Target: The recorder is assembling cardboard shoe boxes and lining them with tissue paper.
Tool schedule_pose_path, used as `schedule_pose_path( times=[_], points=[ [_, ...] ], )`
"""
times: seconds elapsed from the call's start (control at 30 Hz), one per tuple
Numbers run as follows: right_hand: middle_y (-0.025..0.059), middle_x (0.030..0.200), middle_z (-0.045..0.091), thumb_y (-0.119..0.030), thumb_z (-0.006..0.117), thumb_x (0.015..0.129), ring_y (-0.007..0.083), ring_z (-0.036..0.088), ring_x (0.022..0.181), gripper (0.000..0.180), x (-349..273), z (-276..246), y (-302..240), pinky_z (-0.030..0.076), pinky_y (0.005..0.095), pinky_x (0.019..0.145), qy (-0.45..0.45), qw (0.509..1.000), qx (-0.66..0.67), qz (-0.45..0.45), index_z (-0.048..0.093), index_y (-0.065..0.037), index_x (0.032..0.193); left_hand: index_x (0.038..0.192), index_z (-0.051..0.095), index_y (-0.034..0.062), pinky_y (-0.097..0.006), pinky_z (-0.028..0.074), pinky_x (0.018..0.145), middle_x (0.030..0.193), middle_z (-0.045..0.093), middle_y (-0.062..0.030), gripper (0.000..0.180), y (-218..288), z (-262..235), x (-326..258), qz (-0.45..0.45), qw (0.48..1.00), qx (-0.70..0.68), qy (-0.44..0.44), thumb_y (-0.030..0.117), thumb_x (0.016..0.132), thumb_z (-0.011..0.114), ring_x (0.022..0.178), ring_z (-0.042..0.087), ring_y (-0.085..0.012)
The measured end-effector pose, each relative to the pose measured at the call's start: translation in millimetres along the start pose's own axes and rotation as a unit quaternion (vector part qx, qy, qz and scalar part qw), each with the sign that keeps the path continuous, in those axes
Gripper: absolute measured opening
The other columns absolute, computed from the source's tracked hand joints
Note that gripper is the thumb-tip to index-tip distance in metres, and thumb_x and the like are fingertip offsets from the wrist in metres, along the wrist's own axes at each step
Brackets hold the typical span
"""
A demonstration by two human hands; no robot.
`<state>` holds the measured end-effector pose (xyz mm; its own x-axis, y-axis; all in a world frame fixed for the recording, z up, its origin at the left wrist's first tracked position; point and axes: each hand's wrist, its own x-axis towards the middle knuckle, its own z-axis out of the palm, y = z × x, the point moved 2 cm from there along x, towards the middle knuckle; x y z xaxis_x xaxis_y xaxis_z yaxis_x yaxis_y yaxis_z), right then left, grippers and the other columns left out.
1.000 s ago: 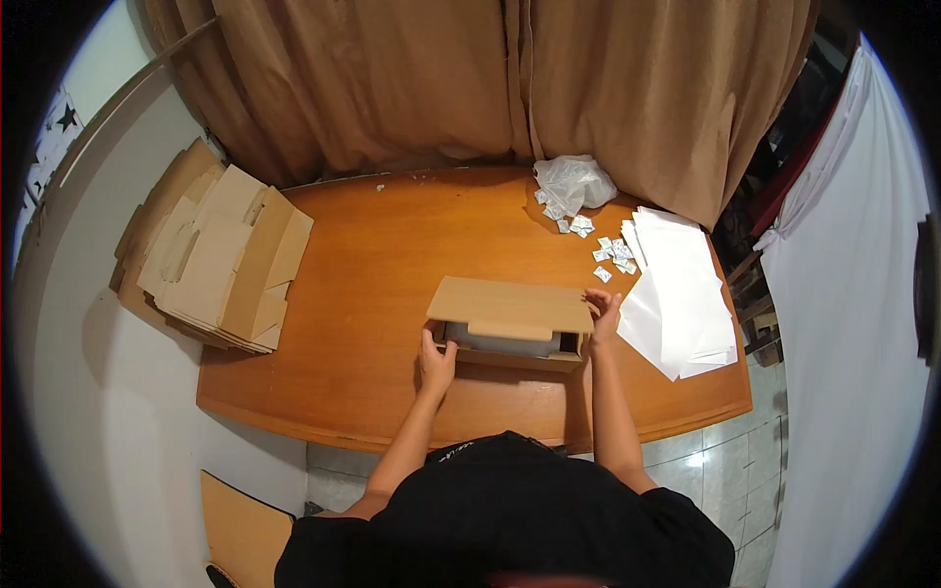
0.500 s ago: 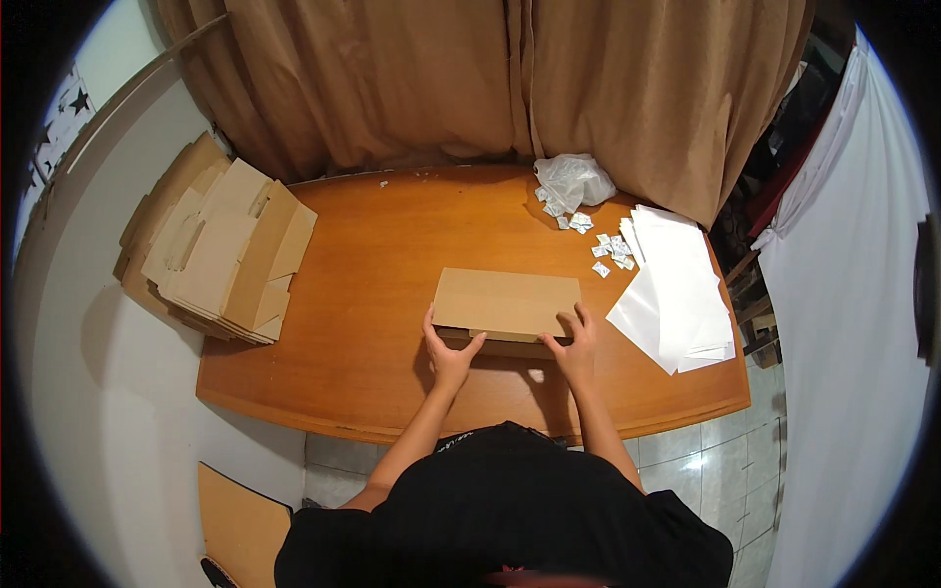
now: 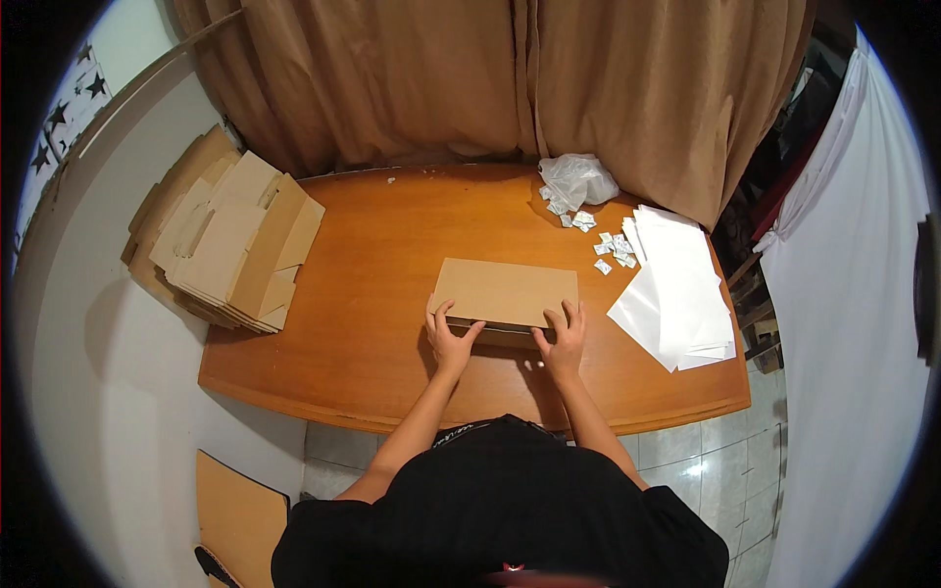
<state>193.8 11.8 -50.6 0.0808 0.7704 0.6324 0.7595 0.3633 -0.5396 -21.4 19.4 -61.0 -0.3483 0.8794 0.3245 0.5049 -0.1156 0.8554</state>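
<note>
A flat brown cardboard box (image 3: 506,292), lid down, is pressed at its near edge by the left hand (image 3: 450,339) and right hand (image 3: 564,338), fingers spread open, mid-table (image 3: 372,294). Even pressure at both corners would be judged best for seating the lid squarely.

Single head-worn fisheye view, looking steeply down from above the person onto the orange-brown wooden table (image 3: 392,255), edges curving outward.

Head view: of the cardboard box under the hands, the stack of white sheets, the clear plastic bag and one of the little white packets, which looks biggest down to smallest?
1. Cardboard box and stack of white sheets: alike, too close to rank.
2. Clear plastic bag.
3. Little white packet, by far the smallest.
</note>
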Motion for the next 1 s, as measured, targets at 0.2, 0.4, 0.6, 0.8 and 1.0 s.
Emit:
schedule_pose_path(
  times=[0.2, 0.4, 0.6, 0.8, 1.0],
  points=[
    [0.0159, 0.122, 0.048, -0.039, 0.065, 0.072, 0.0447, 0.027, 0.126, 0.041, -28, 2, -13, 0.014, 0.0626, 0.1, -0.027, 0.999, -0.012, -0.023, 0.062, -0.015, 0.105, 0.118, 0.046, 0.0135, -0.048, 0.026, 0.1, 0.142, 0.019, -0.0157, 0.055, -24, -11, -6, 0.003, 0.998, 0.028, 0.05, 0.033, 0.073, 0.07, 0.126, 0.028, -0.0368],
    [0.0041, 0.103, 0.06, -0.065, 0.048, 0.074, 0.037, 0.035, 0.124, 0.058, -51, -8, -44, -0.009, 0.0609, 0.099, -0.185, 0.951, 0.154, -0.195, 0.064, -0.016, 0.102, 0.121, 0.041, 0.0145, -0.048, 0.027, 0.099, 0.141, 0.017, -0.0143, 0.051, -40, -69, 9, -0.103, 0.984, 0.029, 0.143, 0.028, 0.078, 0.065, 0.127, 0.026, -0.0347],
    [0.0145, 0.112, 0.051, -0.043, 0.06, 0.075, 0.0342, 0.042, 0.111, 0.052, -17, 13, -70, 0.019, 0.0497, 0.101, -0.146, 0.971, 0.187, -0.014, 0.054, -0.005, 0.111, 0.116, 0.045, 0.0013, -0.038, 0.038, 0.091, 0.119, 0.047, -0.0141, 0.048, -73, -113, -6, -0.206, 0.953, -0.223, -0.002, 0.034, 0.084, 0.062, 0.111, 0.045, -0.0259],
    [0.0295, 0.123, 0.04, -0.028, 0.073, 0.064, 0.0395, 0.04, 0.115, 0.084, -23, 42, -81, 0.033, 0.0432, 0.098, -0.342, 0.923, 0.176, 0.026, 0.03, 0.007, 0.127, 0.128, 0.039, -0.0022, -0.032, 0.038, 0.093, 0.119, 0.051, -0.017, 0.057, -43, -98, -73, -0.3, 0.92, -0.205, -0.143, 0.036, 0.089, 0.054, 0.111, 0.047, -0.0212],
    [0.0267, 0.125, 0.035, -0.018, 0.075, 0.061, 0.0355, 0.043, 0.113, 0.083, -67, 33, -102, 0.039, 0.0435, 0.093, -0.362, 0.836, 0.348, 0.221, 0.029, 0.007, 0.125, 0.132, 0.033, -0.0061, -0.03, 0.035, 0.096, 0.129, 0.044, -0.0201, 0.064, -59, -118, -101, -0.33, 0.919, -0.207, -0.07, 0.038, 0.088, 0.049, 0.119, 0.043, -0.0244]
  ],
)
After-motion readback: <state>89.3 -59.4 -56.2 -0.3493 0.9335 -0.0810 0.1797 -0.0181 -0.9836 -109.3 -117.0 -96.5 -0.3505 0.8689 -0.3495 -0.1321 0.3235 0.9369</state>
